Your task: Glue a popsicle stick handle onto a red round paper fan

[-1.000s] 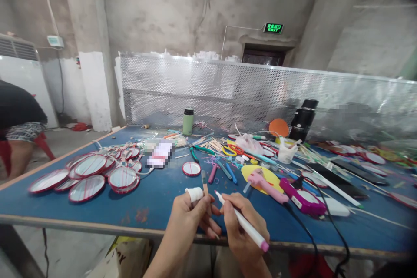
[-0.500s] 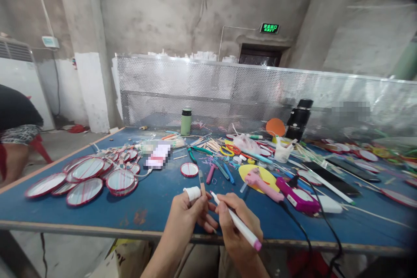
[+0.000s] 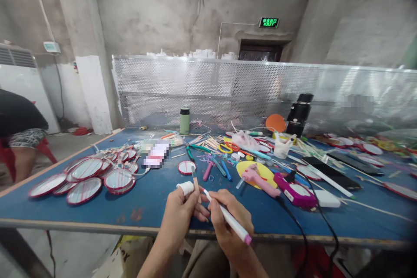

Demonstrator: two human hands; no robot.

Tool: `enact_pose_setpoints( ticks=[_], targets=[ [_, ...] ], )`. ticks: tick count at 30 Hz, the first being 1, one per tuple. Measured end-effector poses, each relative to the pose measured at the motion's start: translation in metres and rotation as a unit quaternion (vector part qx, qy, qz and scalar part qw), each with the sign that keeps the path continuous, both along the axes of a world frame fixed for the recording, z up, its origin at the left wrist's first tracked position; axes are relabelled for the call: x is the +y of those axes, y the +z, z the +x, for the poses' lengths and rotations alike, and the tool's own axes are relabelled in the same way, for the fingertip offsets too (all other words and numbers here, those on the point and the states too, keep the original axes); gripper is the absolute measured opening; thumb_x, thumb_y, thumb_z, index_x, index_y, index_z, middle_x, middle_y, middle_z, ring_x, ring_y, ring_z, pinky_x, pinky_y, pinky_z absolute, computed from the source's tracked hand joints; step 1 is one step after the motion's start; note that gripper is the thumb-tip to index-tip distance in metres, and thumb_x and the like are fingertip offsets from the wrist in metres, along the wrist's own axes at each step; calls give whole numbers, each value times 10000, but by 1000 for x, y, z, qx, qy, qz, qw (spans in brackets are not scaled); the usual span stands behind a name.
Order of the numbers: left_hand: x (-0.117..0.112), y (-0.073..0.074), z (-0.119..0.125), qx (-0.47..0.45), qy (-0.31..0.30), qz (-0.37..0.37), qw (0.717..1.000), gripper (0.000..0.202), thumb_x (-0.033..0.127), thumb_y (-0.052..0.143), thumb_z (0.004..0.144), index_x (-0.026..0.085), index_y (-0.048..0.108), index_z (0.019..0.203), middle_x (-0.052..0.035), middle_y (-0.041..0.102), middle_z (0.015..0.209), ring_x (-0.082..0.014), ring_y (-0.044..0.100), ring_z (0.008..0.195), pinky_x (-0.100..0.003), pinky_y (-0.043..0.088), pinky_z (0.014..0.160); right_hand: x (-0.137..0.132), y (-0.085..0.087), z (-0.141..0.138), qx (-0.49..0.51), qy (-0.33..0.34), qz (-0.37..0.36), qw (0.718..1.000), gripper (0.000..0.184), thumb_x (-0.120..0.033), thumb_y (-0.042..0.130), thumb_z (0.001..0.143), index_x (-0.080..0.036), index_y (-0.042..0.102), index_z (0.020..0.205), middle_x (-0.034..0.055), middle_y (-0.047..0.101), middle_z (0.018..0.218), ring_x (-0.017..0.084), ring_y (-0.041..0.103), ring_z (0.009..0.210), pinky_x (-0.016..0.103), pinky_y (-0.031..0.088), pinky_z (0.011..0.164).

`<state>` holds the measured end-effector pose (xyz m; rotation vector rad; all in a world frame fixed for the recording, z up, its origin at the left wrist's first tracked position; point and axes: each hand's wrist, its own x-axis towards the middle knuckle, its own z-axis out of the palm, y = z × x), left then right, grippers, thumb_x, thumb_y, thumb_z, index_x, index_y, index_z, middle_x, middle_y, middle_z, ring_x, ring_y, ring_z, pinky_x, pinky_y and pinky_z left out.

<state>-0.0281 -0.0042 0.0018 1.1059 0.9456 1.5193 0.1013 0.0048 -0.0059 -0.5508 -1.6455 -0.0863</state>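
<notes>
The stick (image 3: 196, 183) is pinched, top tilted slightly left, between thumb and fingers of the left hand (image 3: 178, 209), over the table (image 3: 156, 208) near its front edge. The right hand (image 3: 240, 213) pinches the marker (image 3: 232, 222), tip just beside the stick. Beyond lies a red-rimmed disc (image 3: 186, 167); rightward, a glue gun (image 3: 262, 183).

Bare tabletop (image 3: 148, 202) left, glue gun (image 3: 262, 181) right
</notes>
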Motion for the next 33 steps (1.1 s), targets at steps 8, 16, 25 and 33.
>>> enact_pose_setpoints(
  ticks=[8,16,25,33],
  targets=[
    [3,-4,-5,3,18,2,1000,262,370,729,742,128,657,815,13,670,610,-142,653,481,-245,574,512,1,1,-3,20,51,-19,998,148,-93,566,901,-188,662,961,3,691,756,116,659,645,220,535,636],
    [4,-2,0,15,32,21,999,277,418,702,728,153,631,770,-6,688,603,-161,630,423,-251,529,423,3,2,-4,22,52,-37,998,157,-99,548,919,-198,661,964,3,692,780,115,661,662,212,533,640],
    [5,6,16,52,105,50,992,313,465,656,728,189,574,606,25,563,384,-142,522,304,-211,406,336,5,4,-2,37,57,-15,998,151,-109,534,930,-191,661,933,-1,686,753,112,663,639,196,536,627],
    [4,0,15,58,111,40,991,295,457,648,741,189,577,642,43,568,418,-131,532,332,-207,418,368,6,3,-2,27,58,-18,998,157,-111,526,933,-195,659,937,6,690,749,118,663,633,207,533,622]
  ],
)
